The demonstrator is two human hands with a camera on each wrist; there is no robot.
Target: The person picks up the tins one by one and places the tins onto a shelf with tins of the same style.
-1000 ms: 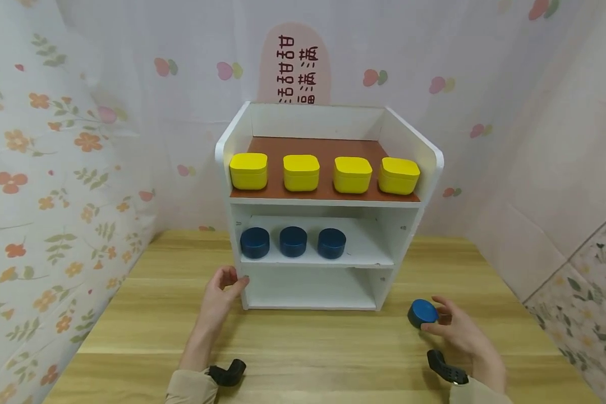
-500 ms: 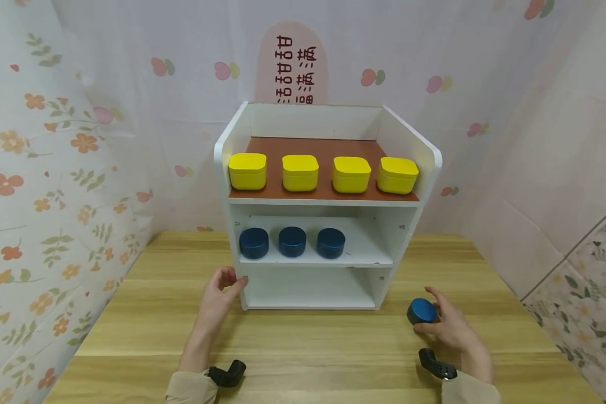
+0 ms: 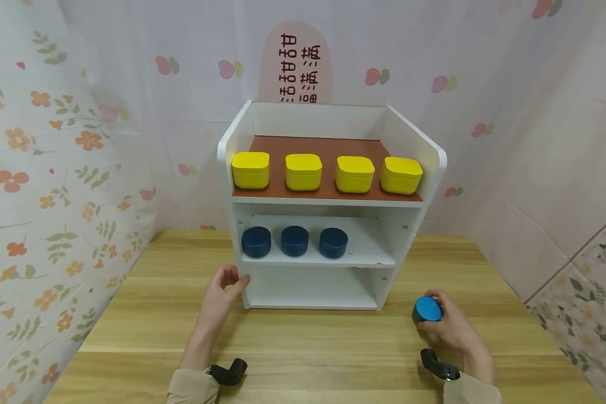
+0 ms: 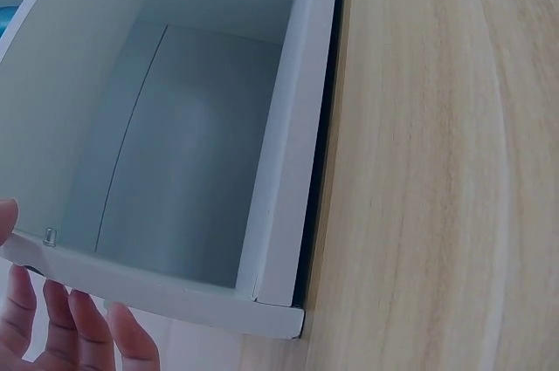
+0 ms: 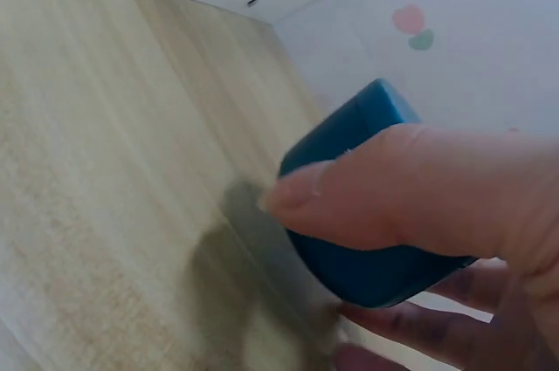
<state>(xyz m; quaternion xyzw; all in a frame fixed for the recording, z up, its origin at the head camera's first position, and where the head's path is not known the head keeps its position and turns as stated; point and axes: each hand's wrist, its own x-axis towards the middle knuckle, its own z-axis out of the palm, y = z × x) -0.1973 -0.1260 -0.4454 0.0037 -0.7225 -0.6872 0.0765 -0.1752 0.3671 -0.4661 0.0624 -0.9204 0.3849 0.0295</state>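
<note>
In the head view my right hand (image 3: 454,325) grips a round blue tin (image 3: 428,310) at the table's right, thumb on the near side and fingers round the far side. The right wrist view shows the tin (image 5: 358,275) tilted over the wood, its shadow beside it. My left hand (image 3: 221,294) holds the left side panel of a white shelf unit (image 3: 310,307) low down. In the left wrist view the thumb is inside the panel and the fingers (image 4: 87,327) outside. Three matching tins (image 3: 294,241) stand in a row on the middle shelf, left of its right end.
Several yellow boxes (image 3: 303,173) line the front of the brown top shelf (image 3: 313,145). Below the tins is the bottom compartment (image 3: 310,287). The wooden table (image 3: 328,353) extends in front of the unit. Patterned curtains (image 3: 182,140) hang behind and at the sides.
My right fingers, spread beside the tin earlier, have closed round it. The tin has shifted slightly and tilted, its lid catching more light. My left hand has stayed on the panel.
</note>
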